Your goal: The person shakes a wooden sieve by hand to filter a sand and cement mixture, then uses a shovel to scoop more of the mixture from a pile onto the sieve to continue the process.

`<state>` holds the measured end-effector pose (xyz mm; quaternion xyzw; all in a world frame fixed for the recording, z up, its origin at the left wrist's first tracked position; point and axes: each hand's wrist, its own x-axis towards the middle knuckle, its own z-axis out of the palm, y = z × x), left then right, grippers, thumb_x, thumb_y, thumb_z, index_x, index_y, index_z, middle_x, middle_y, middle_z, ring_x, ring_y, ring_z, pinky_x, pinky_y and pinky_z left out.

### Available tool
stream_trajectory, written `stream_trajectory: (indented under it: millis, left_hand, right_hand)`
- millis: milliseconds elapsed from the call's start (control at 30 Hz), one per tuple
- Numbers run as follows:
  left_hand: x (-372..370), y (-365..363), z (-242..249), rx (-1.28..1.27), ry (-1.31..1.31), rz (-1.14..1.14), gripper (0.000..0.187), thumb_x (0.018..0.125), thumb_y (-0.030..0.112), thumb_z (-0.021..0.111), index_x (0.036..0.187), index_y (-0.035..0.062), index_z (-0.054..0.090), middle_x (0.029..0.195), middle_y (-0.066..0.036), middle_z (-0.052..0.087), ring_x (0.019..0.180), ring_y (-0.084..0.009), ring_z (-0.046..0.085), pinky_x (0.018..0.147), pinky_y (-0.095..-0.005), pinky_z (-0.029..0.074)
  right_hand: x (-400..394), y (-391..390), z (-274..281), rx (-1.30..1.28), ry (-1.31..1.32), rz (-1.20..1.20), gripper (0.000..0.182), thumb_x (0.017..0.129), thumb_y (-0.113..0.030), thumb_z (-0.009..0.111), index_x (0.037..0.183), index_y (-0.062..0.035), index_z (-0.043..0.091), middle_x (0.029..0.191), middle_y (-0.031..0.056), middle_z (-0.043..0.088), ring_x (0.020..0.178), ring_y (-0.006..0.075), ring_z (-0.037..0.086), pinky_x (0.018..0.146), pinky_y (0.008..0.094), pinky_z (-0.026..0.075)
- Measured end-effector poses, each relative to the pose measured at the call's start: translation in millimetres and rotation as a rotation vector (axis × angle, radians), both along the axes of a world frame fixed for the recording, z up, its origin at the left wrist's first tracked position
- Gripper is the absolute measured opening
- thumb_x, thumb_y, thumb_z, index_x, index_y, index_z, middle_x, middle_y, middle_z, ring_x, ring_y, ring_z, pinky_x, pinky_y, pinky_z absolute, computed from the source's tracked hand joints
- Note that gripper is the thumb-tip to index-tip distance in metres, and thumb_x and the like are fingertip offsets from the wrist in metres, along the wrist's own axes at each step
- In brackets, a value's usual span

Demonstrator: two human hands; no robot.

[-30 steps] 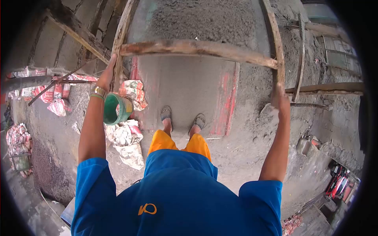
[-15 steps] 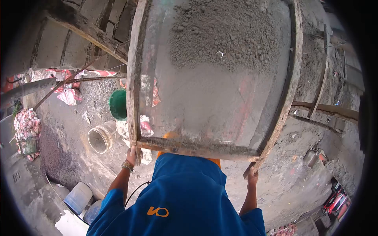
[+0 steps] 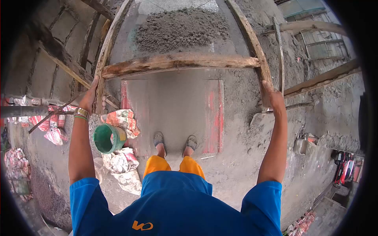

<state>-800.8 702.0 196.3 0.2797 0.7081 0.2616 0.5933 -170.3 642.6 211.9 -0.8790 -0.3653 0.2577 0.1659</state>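
Observation:
I hold a wooden-framed sand screen by its two side rails, arms stretched out in front of me. My left hand is closed round the end of the left rail. My right hand grips the end of the right rail. Coarse grey lumps of sand lie on the mesh beyond the near crossbar. Under the near end, a flat board with red edges, dusted with fine grey sand, lies on the ground, and my sandalled feet stand on it.
A green bucket and crumpled sacks sit on the ground at left. Wooden beams cross the upper left, and another beam runs at right. A red motorbike is at far right.
The screen has moved forward, away from my body, and my arms have straightened. The board and my feet have come into view below. Both hands keep their grip on the rails.

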Motion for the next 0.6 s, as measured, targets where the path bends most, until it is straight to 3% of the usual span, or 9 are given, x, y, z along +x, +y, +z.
stream_trajectory:
  millis: [67,133,167,233,300,367,433,533,600]
  left_hand:
    - [-10,-7,-2,-0.02,0.016,-0.013,0.067,0.077,0.078,0.045,0.08,0.012,0.055,0.056,-0.003,0.052,0.044,-0.0163,0.053,0.041,-0.0305,0.046]
    - [-29,-57,-59,-0.079,-0.036,0.032,0.067,0.078,0.078,0.043,0.082,0.0121,0.056,0.057,-0.004,0.053,0.045,-0.0172,0.054,0.043,-0.0313,0.048]
    - [-39,-93,-97,-0.128,-0.081,0.106,0.068,0.079,0.077,0.041,0.082,0.0112,0.057,0.058,-0.005,0.054,0.046,-0.0179,0.056,0.044,-0.0314,0.049]
    - [-59,-174,-170,-0.114,-0.072,0.1,0.07,0.08,0.076,0.04,0.079,0.0083,0.056,0.058,-0.006,0.053,0.047,-0.0203,0.057,0.044,-0.033,0.049]
    - [-71,-258,-217,-0.178,-0.149,0.252,0.067,0.082,0.072,0.044,0.077,0.0056,0.053,0.059,-0.008,0.054,0.047,-0.0216,0.056,0.043,-0.0337,0.048]
    - [-96,-353,-261,-0.179,-0.173,0.353,0.069,0.079,0.072,0.051,0.083,0.003,0.055,0.059,-0.01,0.054,0.047,-0.022,0.056,0.043,-0.0341,0.049]
    - [-90,-395,-242,-0.055,-0.112,0.27,0.074,0.077,0.073,0.052,0.089,0.0001,0.055,0.06,-0.011,0.055,0.048,-0.0218,0.057,0.044,-0.0334,0.05]
    - [-89,-378,-246,-0.065,-0.055,0.275,0.073,0.078,0.074,0.049,0.082,0.0011,0.056,0.057,-0.01,0.054,0.047,-0.0211,0.057,0.043,-0.0323,0.049]
    - [-82,-293,-254,-0.064,-0.098,0.234,0.07,0.083,0.071,0.042,0.074,0.004,0.057,0.055,-0.009,0.054,0.046,-0.0205,0.056,0.041,-0.0316,0.047]
  right_hand:
    - [-7,-26,-17,0.058,0.014,0.007,0.091,0.072,-0.074,0.057,0.099,0.0135,0.061,0.083,0.0242,0.064,0.082,0.0314,0.063,0.076,0.039,0.049]
    - [-13,-89,-87,0.066,-0.011,0.0,0.077,0.077,-0.067,0.058,0.103,0.0062,0.062,0.086,0.0232,0.065,0.087,0.0322,0.064,0.081,0.0398,0.047]
    - [-38,-129,-110,0.236,0.107,-0.043,0.072,0.077,-0.061,0.063,0.103,0.0066,0.061,0.09,0.0246,0.065,0.089,0.0325,0.064,0.081,0.0397,0.047]
    - [-46,-215,-187,0.086,0.14,-0.104,0.063,0.08,-0.053,0.065,0.106,0.0046,0.059,0.091,0.0181,0.064,0.088,0.0243,0.062,0.08,0.0361,0.047]
    - [-51,-292,-233,0.089,0.413,-0.161,0.052,0.088,-0.038,0.063,0.117,0.0036,0.052,0.1,0.0096,0.062,0.09,0.0152,0.055,0.08,0.03,0.046]
    - [-59,-348,-238,0.051,0.524,-0.256,0.05,0.087,-0.036,0.064,0.12,-0.0002,0.052,0.104,0.0055,0.06,0.095,0.0135,0.053,0.083,0.0298,0.044]
    - [-64,-384,-229,0.064,0.507,-0.219,0.056,0.084,-0.042,0.066,0.122,-0.0028,0.052,0.105,0.0033,0.058,0.095,0.0123,0.052,0.083,0.0303,0.043]
    - [-58,-371,-243,-0.018,0.504,-0.224,0.056,0.085,-0.041,0.065,0.123,-0.0032,0.051,0.097,0.0013,0.057,0.088,0.0109,0.051,0.078,0.0286,0.043]
    - [-50,-294,-256,0.072,0.511,-0.232,0.046,0.086,-0.033,0.065,0.116,0.0001,0.055,0.1,0.0068,0.062,0.092,0.0145,0.057,0.079,0.0306,0.046]
